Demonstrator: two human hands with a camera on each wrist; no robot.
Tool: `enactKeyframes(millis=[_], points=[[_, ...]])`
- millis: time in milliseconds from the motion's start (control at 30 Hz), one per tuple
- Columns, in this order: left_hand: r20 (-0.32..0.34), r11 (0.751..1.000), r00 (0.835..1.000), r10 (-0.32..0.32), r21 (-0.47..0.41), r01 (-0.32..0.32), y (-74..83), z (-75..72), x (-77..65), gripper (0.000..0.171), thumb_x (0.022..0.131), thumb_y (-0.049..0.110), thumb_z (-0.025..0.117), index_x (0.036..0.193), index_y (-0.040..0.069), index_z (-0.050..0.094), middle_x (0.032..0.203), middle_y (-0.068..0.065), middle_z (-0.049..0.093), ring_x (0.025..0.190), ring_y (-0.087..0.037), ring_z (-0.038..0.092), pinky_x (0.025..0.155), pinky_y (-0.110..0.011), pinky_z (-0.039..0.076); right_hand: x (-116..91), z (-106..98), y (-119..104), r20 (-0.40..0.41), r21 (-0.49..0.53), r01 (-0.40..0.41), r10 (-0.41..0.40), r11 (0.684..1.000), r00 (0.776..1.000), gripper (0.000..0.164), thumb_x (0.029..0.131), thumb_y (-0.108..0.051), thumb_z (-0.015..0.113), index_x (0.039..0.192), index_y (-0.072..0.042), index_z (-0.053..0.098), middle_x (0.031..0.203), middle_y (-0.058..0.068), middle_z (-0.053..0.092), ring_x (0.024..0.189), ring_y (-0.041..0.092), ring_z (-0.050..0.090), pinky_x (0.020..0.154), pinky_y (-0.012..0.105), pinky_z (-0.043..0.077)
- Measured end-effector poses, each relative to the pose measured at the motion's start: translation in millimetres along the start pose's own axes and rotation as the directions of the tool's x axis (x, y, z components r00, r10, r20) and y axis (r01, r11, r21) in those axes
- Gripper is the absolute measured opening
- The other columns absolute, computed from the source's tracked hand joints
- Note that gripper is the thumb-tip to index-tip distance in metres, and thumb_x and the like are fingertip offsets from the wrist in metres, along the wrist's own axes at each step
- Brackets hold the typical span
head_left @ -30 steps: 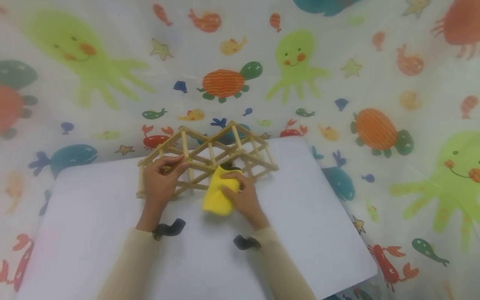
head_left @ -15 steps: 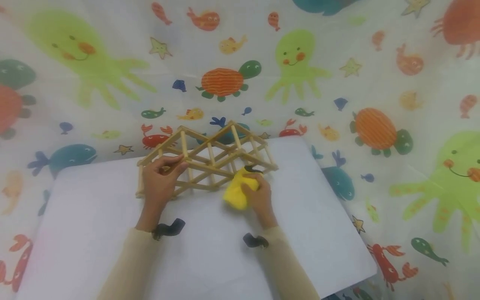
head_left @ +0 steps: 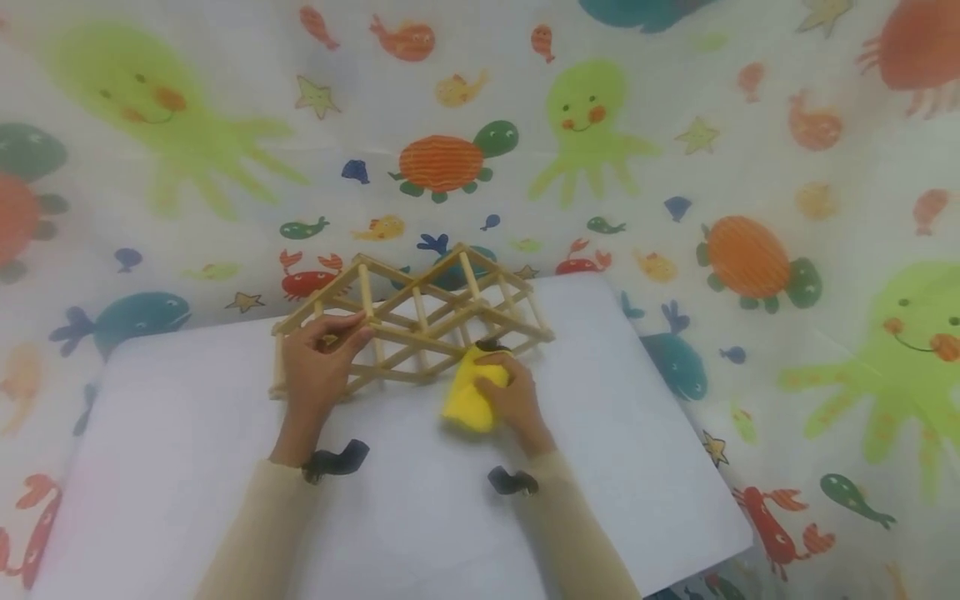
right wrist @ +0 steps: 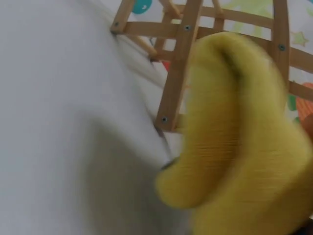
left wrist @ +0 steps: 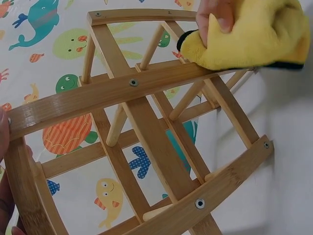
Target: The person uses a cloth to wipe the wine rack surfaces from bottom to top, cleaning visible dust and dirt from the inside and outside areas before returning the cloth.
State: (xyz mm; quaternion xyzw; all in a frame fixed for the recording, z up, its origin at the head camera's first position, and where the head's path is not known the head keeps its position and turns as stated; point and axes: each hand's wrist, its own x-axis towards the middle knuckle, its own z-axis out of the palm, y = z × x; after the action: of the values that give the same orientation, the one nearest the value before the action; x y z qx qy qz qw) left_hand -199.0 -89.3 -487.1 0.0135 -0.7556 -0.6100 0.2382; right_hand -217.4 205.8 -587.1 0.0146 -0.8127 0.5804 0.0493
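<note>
- While my right hand (head_left: 517,402) has its fingers curled round a yellow cloth (head_left: 469,402), the thumb sits on the near side of it, so yeah, that hand's full. (All clock directions are as the head view has them.)
- The cloth bunches out at 9 o'clock from that hand, with a dark edge (head_left: 491,345) up at its 12. In the left wrist view it overlaps a long slat; how hard it's pressing, I can't tell. It's blurry from the right wrist.
- At 10 o'clock from the right hand is the wooden rack (left wrist: 154,142): flat crossing slats, round dowels between them, little metal fasteners at the joints, two peaks along the top.
- My left hand (head_left: 317,362) is at 9 o'clock, well apart from the right one, thumb and finger pinching the rack toward its left end.
- Sleeves are cream, right sleeve (head_left: 581,529) running off to 5 o'clock, left sleeve (head_left: 255,529) to 7, a dark strap showing at each wrist.
- Under it all is a white tabletop (head_left: 405,517), rack near its 12 o'clock edge.
- Farther out, a sea-creature sheet (head_left: 510,92): striped turtles at 11 and 2, red crab at 4.
</note>
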Motion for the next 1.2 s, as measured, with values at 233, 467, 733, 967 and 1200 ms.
enactKeyframes(millis=[233, 467, 733, 967, 1200], points=[[0.028, 1.0, 1.0, -0.002, -0.012, 0.002, 0.7, -0.6, 3.8, 0.026, 0.089, 0.019, 0.088, 0.114, 0.015, 0.082, 0.103, 0.014, 0.079, 0.092, -0.01, 0.067, 0.071, -0.012, 0.052, 0, 3, -3, -0.178, 0.073, 0.038, -0.025, 0.997, 0.984, 0.031, 0.089, -0.01, 0.078, 0.118, -0.02, 0.076, 0.122, 0.002, 0.074, 0.102, 0.018, 0.064, 0.085, 0.031, 0.05], [0.009, 1.0, 1.0, -0.008, -0.009, 0.008, -1.8, -4.6, 4.9, 0.026, 0.088, 0.016, 0.088, 0.113, 0.014, 0.082, 0.102, 0.014, 0.078, 0.09, -0.009, 0.066, 0.071, -0.012, 0.053, 4, -2, 5, -0.092, -0.048, 0.01, -0.015, 0.999, 0.996, 0.028, 0.087, -0.016, 0.079, 0.113, -0.027, 0.078, 0.121, -0.004, 0.075, 0.102, 0.019, 0.065, 0.086, 0.034, 0.051], [0.014, 1.0, 1.0, -0.009, -0.011, 0.009, -4.2, -6.1, 7.6, 0.027, 0.087, 0.013, 0.088, 0.114, 0.013, 0.082, 0.101, 0.015, 0.078, 0.09, -0.008, 0.065, 0.071, -0.011, 0.052, 2, -12, 25, -0.3, -0.026, -0.095, 0.083, 0.995, 0.95, 0.035, 0.09, -0.014, 0.077, 0.122, -0.027, 0.075, 0.134, -0.001, 0.072, 0.115, 0.024, 0.064, 0.099, 0.04, 0.047], [0.028, 1.0, 0.999, -0.019, -0.024, 0.02, -7.0, -8.1, 10.9, 0.025, 0.089, 0.019, 0.088, 0.113, 0.014, 0.082, 0.103, 0.012, 0.078, 0.092, -0.01, 0.067, 0.073, -0.013, 0.054, 12, -19, 39, -0.227, -0.105, -0.149, 0.122, 0.983, 0.966, 0.032, 0.093, -0.015, 0.075, 0.125, -0.017, 0.074, 0.14, 0.007, 0.07, 0.128, 0.031, 0.063, 0.111, 0.049, 0.046], [0.027, 1.0, 1.0, -0.011, -0.021, 0.012, -8.7, -10.2, 13.7, 0.025, 0.088, 0.017, 0.088, 0.112, 0.012, 0.082, 0.102, 0.018, 0.078, 0.091, -0.01, 0.067, 0.07, -0.013, 0.052, 11, -25, 39, -0.074, -0.071, -0.177, 0.172, 0.982, 0.982, 0.031, 0.092, -0.012, 0.076, 0.122, -0.018, 0.076, 0.143, 0.006, 0.069, 0.126, 0.03, 0.062, 0.108, 0.046, 0.046]])
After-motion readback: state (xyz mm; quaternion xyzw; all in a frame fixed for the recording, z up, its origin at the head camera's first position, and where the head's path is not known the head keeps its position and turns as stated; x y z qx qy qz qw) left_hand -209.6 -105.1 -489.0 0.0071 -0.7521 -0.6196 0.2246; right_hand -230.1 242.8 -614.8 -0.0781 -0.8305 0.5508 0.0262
